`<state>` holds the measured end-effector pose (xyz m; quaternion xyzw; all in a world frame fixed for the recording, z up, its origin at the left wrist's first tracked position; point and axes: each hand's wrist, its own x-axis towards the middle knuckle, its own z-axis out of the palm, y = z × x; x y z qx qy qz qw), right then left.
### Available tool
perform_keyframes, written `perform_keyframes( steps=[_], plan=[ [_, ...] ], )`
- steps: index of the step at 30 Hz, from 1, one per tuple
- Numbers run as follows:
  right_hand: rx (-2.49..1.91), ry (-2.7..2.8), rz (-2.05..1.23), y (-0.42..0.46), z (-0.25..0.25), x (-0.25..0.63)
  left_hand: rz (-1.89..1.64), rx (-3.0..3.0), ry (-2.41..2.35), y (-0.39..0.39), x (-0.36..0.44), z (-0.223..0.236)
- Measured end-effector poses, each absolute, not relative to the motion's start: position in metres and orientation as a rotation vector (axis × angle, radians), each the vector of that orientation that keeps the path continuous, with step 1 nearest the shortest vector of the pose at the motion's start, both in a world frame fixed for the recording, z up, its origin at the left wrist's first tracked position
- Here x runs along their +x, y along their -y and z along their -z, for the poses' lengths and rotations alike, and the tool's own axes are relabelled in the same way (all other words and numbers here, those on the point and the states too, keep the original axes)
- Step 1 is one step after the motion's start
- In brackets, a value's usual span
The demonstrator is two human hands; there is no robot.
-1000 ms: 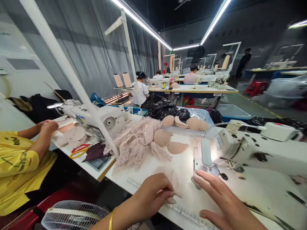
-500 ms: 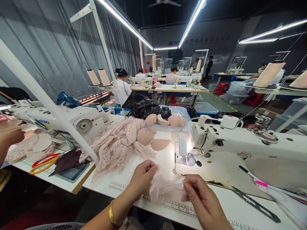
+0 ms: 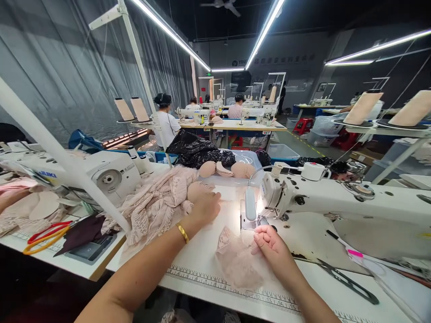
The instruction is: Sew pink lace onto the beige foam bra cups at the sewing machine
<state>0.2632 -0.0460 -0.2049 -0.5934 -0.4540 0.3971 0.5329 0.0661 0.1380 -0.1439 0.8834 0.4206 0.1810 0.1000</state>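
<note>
My left hand (image 3: pixel 204 207) reaches forward over the white sewing table (image 3: pixel 208 251) and rests on the beige foam cups (image 3: pixel 199 190) beside a heap of pink lace (image 3: pixel 156 204); its fingers curl over a cup. My right hand (image 3: pixel 270 242) is closed in a pinch on a small pink lace piece (image 3: pixel 236 260) lying just before the needle plate of the white sewing machine (image 3: pixel 323 202). A gold bangle (image 3: pixel 182 233) circles my left wrist.
More foam cups (image 3: pixel 229 169) and a black plastic bag (image 3: pixel 198 151) lie behind. A second sewing machine (image 3: pixel 84 172), red and yellow rings (image 3: pixel 43 235) and another person's arm (image 3: pixel 10 199) are at left. Thread cones (image 3: pixel 362 107) stand at right. Other workers sit at far tables.
My left hand let go of the lace piece and stretched forward to the foam cups. My right hand moved the lace piece toward the machine's needle. The view swung right.
</note>
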Motion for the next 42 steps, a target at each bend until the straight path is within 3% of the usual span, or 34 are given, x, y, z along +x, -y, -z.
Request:
perform_keyframes(
  steps=[4, 9, 16, 20, 23, 27, 30, 36, 42],
  plan=[
    [-1.39, 1.03, -0.976, 0.047, 0.204, 0.267, -0.616, 2.432, -1.186, -0.108, 0.046, 0.117],
    [-1.345, 1.017, -1.002, 0.052, 0.2, 0.268, -0.424, 1.971, -0.943, -0.051, 0.029, 0.105],
    [-1.261, 1.041, -0.95, 0.061, 0.195, 0.257, -0.28, 2.262, -1.086, -0.03, 0.045, 0.122],
    [-1.321, 1.227, -0.823, 0.067, 0.194, 0.255, -0.347, 2.465, -0.742, -0.045, 0.05, 0.115],
    [-1.293, 1.473, -0.692, 0.072, 0.183, 0.257, -0.103, 2.301, -0.421, -0.065, 0.055, 0.109],
    [-1.195, 1.682, -0.334, 0.073, 0.16, 0.26, 0.146, 2.14, -0.451, -0.081, 0.062, 0.1],
    [-1.098, 1.7, -0.016, 0.066, 0.152, 0.258, -0.082, 2.232, -0.553, -0.082, 0.059, 0.102],
    [-1.155, 1.754, 0.324, 0.042, 0.177, 0.257, -1.108, 2.997, -0.157, -0.079, 0.048, 0.15],
    [-1.197, 2.096, 0.473, 0.025, 0.211, 0.288, -0.516, 3.265, -0.037, -0.071, 0.06, 0.177]
  ],
)
